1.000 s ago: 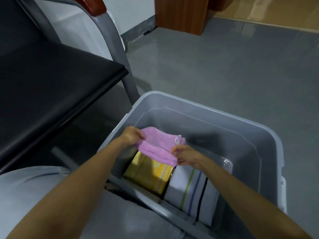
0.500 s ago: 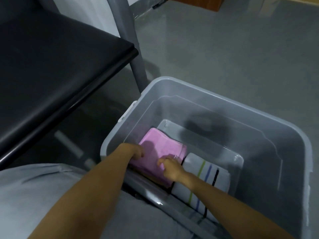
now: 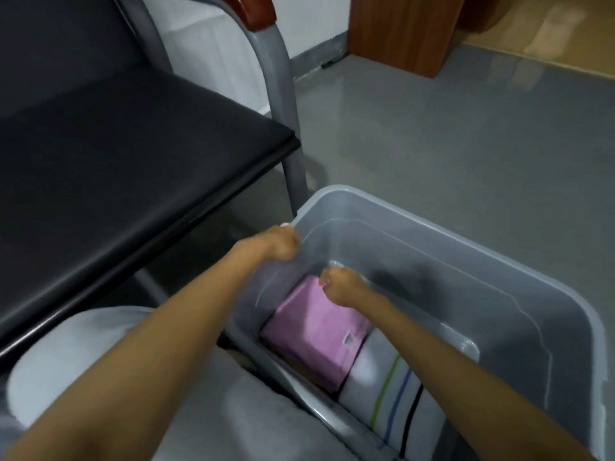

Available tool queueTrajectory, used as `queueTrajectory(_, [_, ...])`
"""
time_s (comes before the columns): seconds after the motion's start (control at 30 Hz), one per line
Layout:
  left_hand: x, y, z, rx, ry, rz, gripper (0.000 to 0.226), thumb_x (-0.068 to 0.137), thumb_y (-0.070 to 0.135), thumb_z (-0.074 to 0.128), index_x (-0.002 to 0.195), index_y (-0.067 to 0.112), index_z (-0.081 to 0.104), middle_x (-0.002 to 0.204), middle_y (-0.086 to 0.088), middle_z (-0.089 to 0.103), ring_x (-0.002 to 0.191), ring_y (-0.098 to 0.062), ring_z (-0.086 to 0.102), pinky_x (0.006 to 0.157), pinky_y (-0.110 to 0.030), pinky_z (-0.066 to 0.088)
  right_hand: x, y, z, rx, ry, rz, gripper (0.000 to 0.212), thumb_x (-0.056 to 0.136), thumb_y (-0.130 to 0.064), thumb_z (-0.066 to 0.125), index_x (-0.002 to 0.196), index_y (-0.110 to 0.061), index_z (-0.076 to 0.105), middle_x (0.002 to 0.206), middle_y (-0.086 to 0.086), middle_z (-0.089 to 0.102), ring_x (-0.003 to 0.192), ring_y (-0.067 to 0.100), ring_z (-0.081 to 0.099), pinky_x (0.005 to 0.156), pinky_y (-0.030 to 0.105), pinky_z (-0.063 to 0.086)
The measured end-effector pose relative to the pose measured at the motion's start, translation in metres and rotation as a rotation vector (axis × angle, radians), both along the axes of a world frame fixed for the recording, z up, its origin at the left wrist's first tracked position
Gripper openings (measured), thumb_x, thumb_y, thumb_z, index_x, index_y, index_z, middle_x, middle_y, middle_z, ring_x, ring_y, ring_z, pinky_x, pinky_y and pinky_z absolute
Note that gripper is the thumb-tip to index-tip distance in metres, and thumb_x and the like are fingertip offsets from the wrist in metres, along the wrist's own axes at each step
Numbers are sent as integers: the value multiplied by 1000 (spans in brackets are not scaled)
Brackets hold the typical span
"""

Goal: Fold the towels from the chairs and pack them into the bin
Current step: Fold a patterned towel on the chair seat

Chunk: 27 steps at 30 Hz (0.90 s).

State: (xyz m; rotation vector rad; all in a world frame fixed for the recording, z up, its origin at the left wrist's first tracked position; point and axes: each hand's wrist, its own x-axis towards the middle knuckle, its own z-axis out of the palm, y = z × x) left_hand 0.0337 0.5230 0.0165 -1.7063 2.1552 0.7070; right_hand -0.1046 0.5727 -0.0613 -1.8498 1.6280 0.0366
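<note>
A translucent grey bin [image 3: 432,227] stands on the floor in front of my knees. Inside it, a folded pink towel [image 3: 316,331] lies at the near left, on top of another towel that is almost hidden. Beside it on the right lies a folded white towel [image 3: 392,387] with green, blue and black stripes. My left hand [image 3: 279,242] hovers over the bin's left rim with its fingers curled, holding nothing. Just above the far end of the pink towel, my right hand [image 3: 339,286] is also curled into an empty fist.
A chair with a black seat [image 3: 116,154], a grey metal frame [image 3: 283,111] and a red-brown armrest [image 3: 256,8] stands close on the left of the bin. A wooden cabinet [image 3: 399,28] stands at the back. Grey floor [image 3: 466,144] lies beyond.
Both hands lowered the pink towel into the bin, let go of it and rose up. The pink towel now lies flat over the yellow one.
</note>
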Motion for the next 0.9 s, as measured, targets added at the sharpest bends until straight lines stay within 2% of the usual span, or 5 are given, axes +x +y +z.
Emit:
queueTrajectory(0.27, [97, 20, 168, -650, 534, 460, 27, 97, 22, 44, 120, 23, 59, 99, 4, 61, 99, -16, 61, 85, -31, 49, 92, -45, 189, -588, -380, -85, 23, 91, -11, 46, 106, -14, 64, 101, 7, 67, 95, 24, 59, 79, 29, 43])
queueTrajectory(0.37, [148, 44, 180, -742, 492, 613, 26, 97, 23, 44, 118, 23, 60, 98, 3, 62, 90, -14, 61, 74, -29, 50, 149, -42, 219, -585, -494, 46, 19, 93, -16, 48, 104, -18, 63, 91, -2, 63, 80, 12, 54, 71, 23, 38])
queueTrajectory(0.53, [246, 74, 171, -792, 355, 904, 27, 95, 13, 43, 111, 16, 64, 105, -8, 66, 86, -20, 62, 71, -28, 47, 263, -39, 228, -455, -552, 281, 21, 94, -14, 46, 106, -17, 63, 99, 2, 67, 88, 15, 61, 77, 31, 50])
queueTrajectory(0.7, [359, 107, 147, -758, 123, 1122, 27, 90, 5, 44, 104, 2, 68, 110, -17, 66, 102, -32, 60, 82, -34, 44, 388, -32, 218, -293, -518, 500, 22, 92, -10, 45, 102, -14, 64, 102, 6, 66, 98, 22, 61, 81, 33, 49])
queueTrajectory(0.9, [462, 127, 113, -642, -27, 1252, 36, 93, 1, 41, 128, -1, 47, 134, -19, 48, 121, -33, 48, 97, -36, 38, 492, -25, 202, -188, -475, 677, 30, 89, -5, 41, 108, -10, 64, 104, 7, 58, 95, 23, 55, 73, 25, 40])
